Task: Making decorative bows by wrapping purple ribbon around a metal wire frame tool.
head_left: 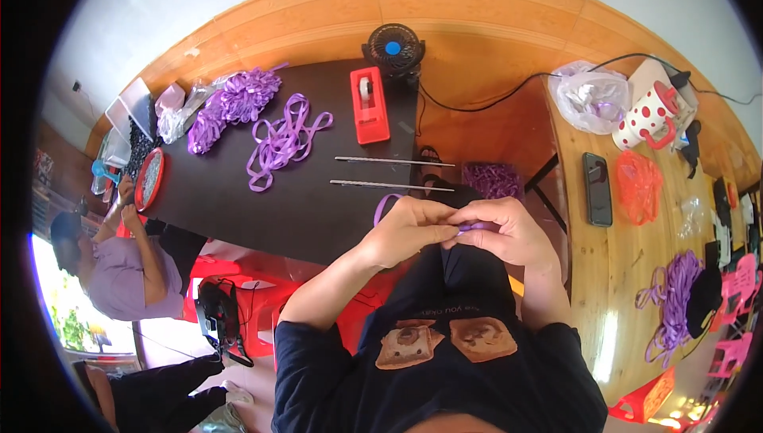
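My left hand point(411, 230) and my right hand point(502, 230) meet above my lap, just off the dark table's near right corner. Thumbs and fingers of both pinch a short stretch of purple ribbon point(469, 228); most of it is hidden by the fingers. A purple loop point(383, 209) shows beside my left hand at the table edge. Two thin metal rods point(373, 185) lie just beyond my hands, their right ends sticking out past the edge. Farther back on the table rest a loose tangle of purple ribbon point(286, 143) and a thicker purple bundle point(238, 103).
A red tape dispenser point(370, 107) and a black fan point(394, 50) stand at the back of the dark table point(214, 202). On the wooden table point(584, 274) to the right lie a phone point(598, 189), a dotted mug point(648, 115) and more ribbon point(675, 302). Another person point(135, 274) sits at the left.
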### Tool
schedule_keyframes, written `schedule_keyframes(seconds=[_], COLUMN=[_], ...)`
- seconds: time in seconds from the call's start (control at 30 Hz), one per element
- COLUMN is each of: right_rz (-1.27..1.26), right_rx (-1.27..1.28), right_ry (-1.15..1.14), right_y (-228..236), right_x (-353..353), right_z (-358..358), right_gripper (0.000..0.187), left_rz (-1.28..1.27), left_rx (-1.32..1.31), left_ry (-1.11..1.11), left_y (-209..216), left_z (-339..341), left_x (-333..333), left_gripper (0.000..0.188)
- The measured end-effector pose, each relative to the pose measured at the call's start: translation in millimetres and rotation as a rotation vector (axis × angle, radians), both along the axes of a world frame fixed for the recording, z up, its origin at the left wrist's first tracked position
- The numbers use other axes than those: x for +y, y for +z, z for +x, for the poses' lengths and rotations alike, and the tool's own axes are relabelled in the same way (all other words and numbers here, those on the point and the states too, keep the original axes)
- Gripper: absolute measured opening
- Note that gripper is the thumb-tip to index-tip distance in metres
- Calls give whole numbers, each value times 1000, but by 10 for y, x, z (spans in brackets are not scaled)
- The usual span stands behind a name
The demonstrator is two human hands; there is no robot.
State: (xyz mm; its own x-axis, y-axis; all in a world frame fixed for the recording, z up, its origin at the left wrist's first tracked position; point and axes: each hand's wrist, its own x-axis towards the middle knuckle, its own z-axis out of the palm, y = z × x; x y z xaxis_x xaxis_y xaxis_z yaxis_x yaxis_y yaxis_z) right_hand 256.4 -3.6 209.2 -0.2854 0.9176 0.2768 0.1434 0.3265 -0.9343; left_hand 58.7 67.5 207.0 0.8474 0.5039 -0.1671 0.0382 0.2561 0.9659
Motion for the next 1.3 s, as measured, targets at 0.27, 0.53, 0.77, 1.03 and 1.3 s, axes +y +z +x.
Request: schedule_keyframes(seconds=[0.27, 0.53, 0.77, 1.03, 1.3], right_rz=[-54, 298, 718, 468, 126], right_rx=[67, -94, -625, -363, 121], right_ry=[-23, -4, -453, -506, -404], right_y=[64, 123, -28, -985, -1405], right_x=[-128, -146, -77, 304, 461], right_z=[304, 380, 330, 468, 490], right_gripper=[22, 22, 27, 18, 15], left_rz=[-225, -185, -34, 64, 370], left_rx=[-59, -12, -51, -330, -549], left_ry=[-41, -99, 17, -126, -330], left_y=[-39, -21, -35, 188, 450], left_z=[157, 278, 210, 69, -21], left_x=[-221, -220, -243, -235, -321], left_gripper=[26, 19, 11, 15, 16])
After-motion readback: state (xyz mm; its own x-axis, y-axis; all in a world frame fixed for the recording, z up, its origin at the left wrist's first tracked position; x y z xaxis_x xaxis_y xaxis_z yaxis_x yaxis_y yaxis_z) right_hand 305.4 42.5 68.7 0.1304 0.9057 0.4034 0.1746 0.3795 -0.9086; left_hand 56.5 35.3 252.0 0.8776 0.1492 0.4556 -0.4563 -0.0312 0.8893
